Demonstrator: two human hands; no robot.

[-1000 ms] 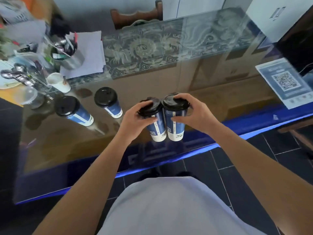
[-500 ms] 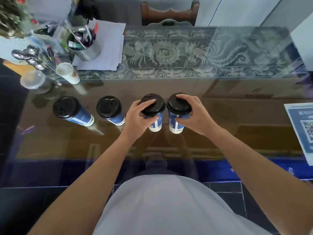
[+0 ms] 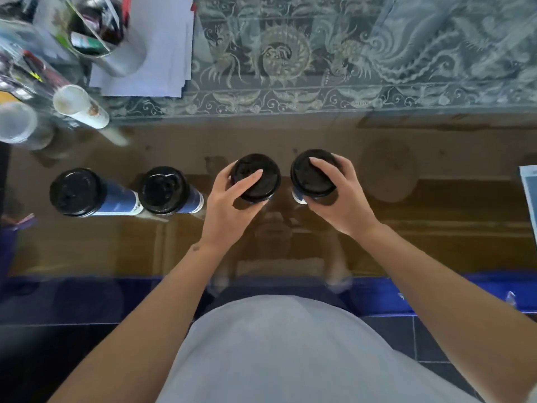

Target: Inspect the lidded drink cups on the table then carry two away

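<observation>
Several blue-and-white drink cups with black lids stand in a row on the glass table (image 3: 406, 251). My left hand (image 3: 229, 207) grips the third cup (image 3: 261, 181) from the left, its thumb lying across the lid. The fourth cup (image 3: 312, 181) is gripped by my right hand (image 3: 340, 196), whose thumb also rests on the lid. Seen almost straight from above, both held cups show little more than their lids. To the left, the first cup (image 3: 78, 193) and the second cup (image 3: 165, 190) stand free.
At the back left are a metal holder (image 3: 116, 45) full of utensils, white papers (image 3: 162, 53), an open paper cup (image 3: 78, 106) and a clear plastic cup (image 3: 17, 123). A printed card (image 3: 530, 193) lies at the right edge. A patterned cloth (image 3: 348, 53) lies under the glass.
The two held cups have moved apart, a gap now showing between their lids. The view has tipped further down over the table, so the cups are seen from above.
</observation>
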